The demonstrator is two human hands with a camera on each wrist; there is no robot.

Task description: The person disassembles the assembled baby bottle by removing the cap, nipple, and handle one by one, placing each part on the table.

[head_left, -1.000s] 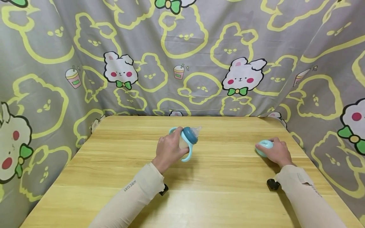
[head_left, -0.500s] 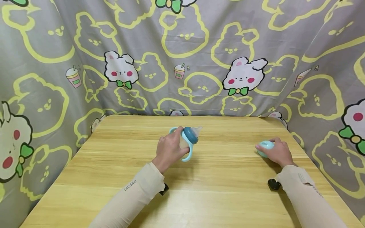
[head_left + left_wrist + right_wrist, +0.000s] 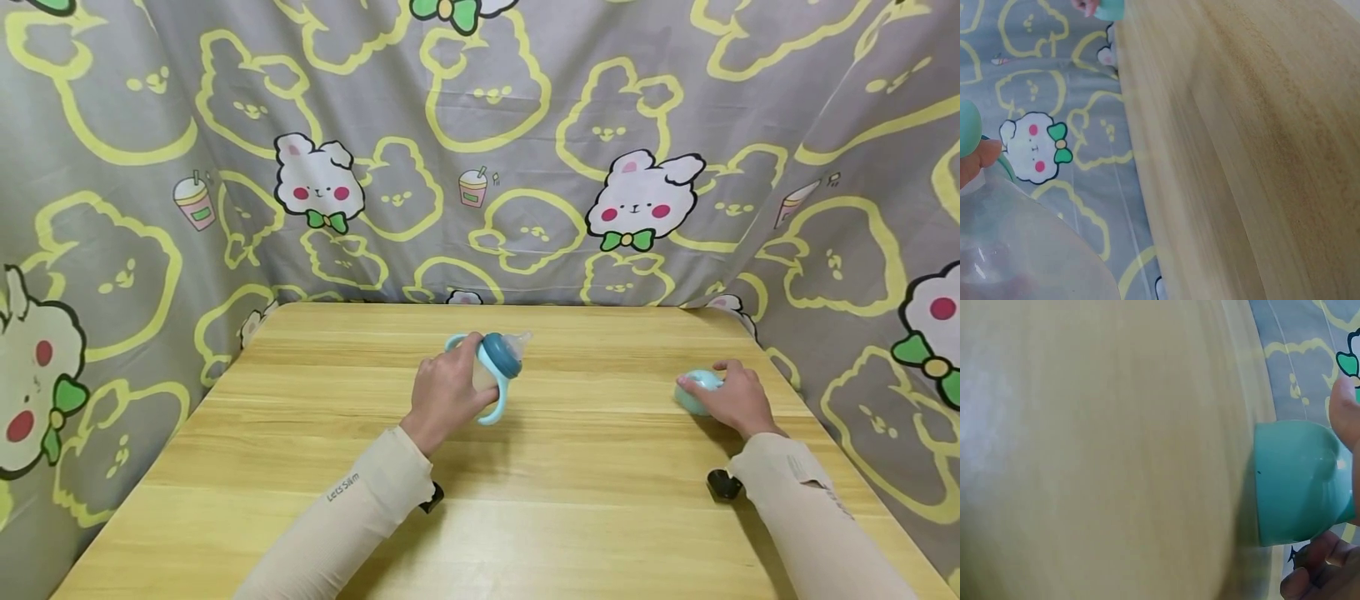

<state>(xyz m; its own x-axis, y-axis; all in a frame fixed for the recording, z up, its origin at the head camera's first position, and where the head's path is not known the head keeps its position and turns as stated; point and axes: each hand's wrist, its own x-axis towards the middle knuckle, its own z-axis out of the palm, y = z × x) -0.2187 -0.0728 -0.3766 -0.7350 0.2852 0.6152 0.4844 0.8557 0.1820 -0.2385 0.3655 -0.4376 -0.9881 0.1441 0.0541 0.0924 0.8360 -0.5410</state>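
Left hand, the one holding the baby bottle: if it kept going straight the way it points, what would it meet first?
Past the baby bottle in the left hand lies bare table, then probably the bunny curtain behind; depth is unclear.

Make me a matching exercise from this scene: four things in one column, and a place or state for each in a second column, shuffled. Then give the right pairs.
Things:
1. baby bottle
2. teal cap
3. left hand
4. curtain

Places or states:
A. hangs behind the table, printed with bunnies
B. near the table's right edge, under the right hand
C. grips the clear bottle body
D. mid-table, tilted, teat toward the right

Pairs: 1-D, 2-B, 3-C, 4-A
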